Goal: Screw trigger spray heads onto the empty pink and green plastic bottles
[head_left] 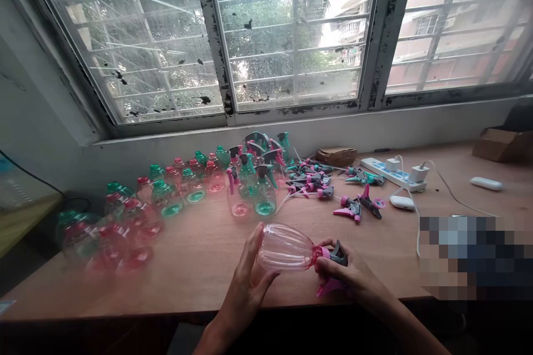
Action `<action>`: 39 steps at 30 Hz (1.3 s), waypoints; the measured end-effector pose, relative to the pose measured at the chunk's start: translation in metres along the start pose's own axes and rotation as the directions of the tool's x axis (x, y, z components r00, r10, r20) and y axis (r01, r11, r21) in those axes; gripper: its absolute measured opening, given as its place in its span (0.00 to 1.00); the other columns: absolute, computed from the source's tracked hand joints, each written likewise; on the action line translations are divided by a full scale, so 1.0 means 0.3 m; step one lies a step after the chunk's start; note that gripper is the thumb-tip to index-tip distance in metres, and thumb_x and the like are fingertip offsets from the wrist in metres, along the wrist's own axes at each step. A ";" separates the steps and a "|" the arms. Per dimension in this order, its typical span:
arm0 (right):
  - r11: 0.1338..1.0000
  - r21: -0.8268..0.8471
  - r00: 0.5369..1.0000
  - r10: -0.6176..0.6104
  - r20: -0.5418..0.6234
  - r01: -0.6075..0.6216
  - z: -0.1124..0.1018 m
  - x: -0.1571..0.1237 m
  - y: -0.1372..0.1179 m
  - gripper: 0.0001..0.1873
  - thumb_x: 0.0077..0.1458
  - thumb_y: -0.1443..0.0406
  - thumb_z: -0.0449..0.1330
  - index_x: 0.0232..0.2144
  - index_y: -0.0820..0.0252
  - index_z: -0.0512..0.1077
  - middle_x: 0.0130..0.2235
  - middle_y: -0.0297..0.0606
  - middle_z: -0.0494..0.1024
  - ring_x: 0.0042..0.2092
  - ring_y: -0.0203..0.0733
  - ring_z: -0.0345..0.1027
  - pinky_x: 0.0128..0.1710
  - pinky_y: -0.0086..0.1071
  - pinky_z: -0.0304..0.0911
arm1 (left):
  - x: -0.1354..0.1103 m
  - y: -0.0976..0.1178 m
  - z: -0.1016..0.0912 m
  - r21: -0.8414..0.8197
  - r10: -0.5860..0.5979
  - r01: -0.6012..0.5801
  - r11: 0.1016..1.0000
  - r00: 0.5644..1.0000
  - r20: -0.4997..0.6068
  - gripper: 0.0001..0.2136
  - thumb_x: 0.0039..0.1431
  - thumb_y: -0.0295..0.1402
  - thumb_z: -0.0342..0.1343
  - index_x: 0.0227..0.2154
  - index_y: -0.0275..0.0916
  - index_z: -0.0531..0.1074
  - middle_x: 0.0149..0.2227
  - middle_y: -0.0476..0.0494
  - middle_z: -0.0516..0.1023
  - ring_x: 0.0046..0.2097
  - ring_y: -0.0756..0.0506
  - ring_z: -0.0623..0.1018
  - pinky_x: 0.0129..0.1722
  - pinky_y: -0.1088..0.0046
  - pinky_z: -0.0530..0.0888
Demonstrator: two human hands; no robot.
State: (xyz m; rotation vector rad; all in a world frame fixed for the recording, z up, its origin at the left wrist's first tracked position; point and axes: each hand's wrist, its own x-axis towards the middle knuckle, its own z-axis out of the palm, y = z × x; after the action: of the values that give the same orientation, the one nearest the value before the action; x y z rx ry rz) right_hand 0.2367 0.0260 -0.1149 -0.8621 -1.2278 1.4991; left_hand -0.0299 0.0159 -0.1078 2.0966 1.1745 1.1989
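A clear pink spray bottle (287,247) lies sideways between my two hands, just above the table's front part. My left hand (250,272) is wrapped round its base end. At the neck, my right hand (343,269) grips the pink collar of a grey and pink spray head (339,254), which sits on the bottle mouth. Its pink trigger hangs below my fingers. Beyond my hands stand several assembled spray bottles (265,199), pink and green. To their right lies a pile of loose spray heads (310,180); two more, including a pink and grey one (350,209), lie nearer.
Open-necked pink and green bottles (133,216) stand along the left of the wooden table (187,272). A white power strip (393,173) with plugs and cables lies at the right back, near a white case (402,202). Cardboard boxes (502,144) sit by the window wall.
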 end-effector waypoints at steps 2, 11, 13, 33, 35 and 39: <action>1.000 0.004 1.000 0.005 -0.002 -0.005 -0.001 -0.001 0.003 0.22 0.55 0.52 0.73 0.41 0.60 0.71 0.29 0.33 0.82 0.29 0.42 0.76 0.31 0.34 0.70 | -0.001 0.002 0.001 -0.020 -0.010 0.010 1.000 1.000 -0.002 0.37 0.68 0.38 0.59 0.72 0.61 0.45 0.74 0.45 0.55 0.73 0.36 0.59 0.71 0.49 0.59; 1.000 0.010 1.000 0.010 -0.018 -0.010 0.007 -0.002 -0.005 0.23 0.52 0.52 0.74 0.39 0.60 0.71 0.29 0.35 0.83 0.28 0.41 0.76 0.29 0.33 0.67 | 0.007 0.013 0.000 -0.014 -0.022 0.022 1.000 1.000 0.001 0.37 0.68 0.38 0.59 0.72 0.60 0.46 0.75 0.45 0.54 0.74 0.36 0.55 0.72 0.49 0.55; 0.999 0.028 1.000 0.021 -0.022 -0.020 0.005 0.000 -0.004 0.24 0.51 0.51 0.74 0.39 0.59 0.71 0.29 0.35 0.83 0.28 0.42 0.76 0.29 0.33 0.67 | 0.003 0.006 0.002 -0.025 -0.003 0.003 1.000 1.000 0.007 0.34 0.71 0.36 0.54 0.72 0.61 0.44 0.75 0.46 0.52 0.75 0.37 0.55 0.72 0.49 0.56; 0.998 -0.038 0.999 0.040 -0.002 -0.040 0.000 -0.002 -0.001 0.25 0.50 0.50 0.74 0.39 0.58 0.71 0.25 0.33 0.81 0.27 0.43 0.75 0.30 0.34 0.68 | -0.008 0.023 -0.007 -0.141 -0.103 0.110 0.984 0.993 0.051 0.47 0.59 0.41 0.68 0.73 0.52 0.45 0.75 0.38 0.54 0.74 0.32 0.56 0.71 0.46 0.54; 0.999 -0.031 0.999 0.033 -0.007 -0.033 -0.002 -0.001 0.004 0.24 0.51 0.50 0.74 0.39 0.58 0.71 0.25 0.34 0.81 0.27 0.43 0.74 0.29 0.33 0.68 | -0.005 0.023 -0.007 -0.148 -0.115 0.120 0.982 0.992 0.042 0.46 0.58 0.42 0.68 0.73 0.52 0.47 0.74 0.38 0.56 0.74 0.32 0.57 0.72 0.46 0.55; 0.999 0.037 0.999 0.022 -0.025 -0.021 -0.001 -0.001 0.005 0.24 0.51 0.51 0.74 0.39 0.59 0.71 0.28 0.34 0.82 0.27 0.42 0.75 0.30 0.33 0.67 | -0.004 0.008 -0.002 -0.126 -0.067 0.071 0.989 0.997 0.037 0.42 0.61 0.40 0.66 0.72 0.56 0.47 0.74 0.42 0.55 0.74 0.33 0.57 0.72 0.48 0.55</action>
State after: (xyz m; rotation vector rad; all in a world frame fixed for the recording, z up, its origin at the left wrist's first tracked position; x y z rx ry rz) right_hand 0.2366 0.0259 -0.1164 -0.8698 -1.1726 1.5184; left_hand -0.0297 0.0136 -0.1062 1.9579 1.1166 1.1724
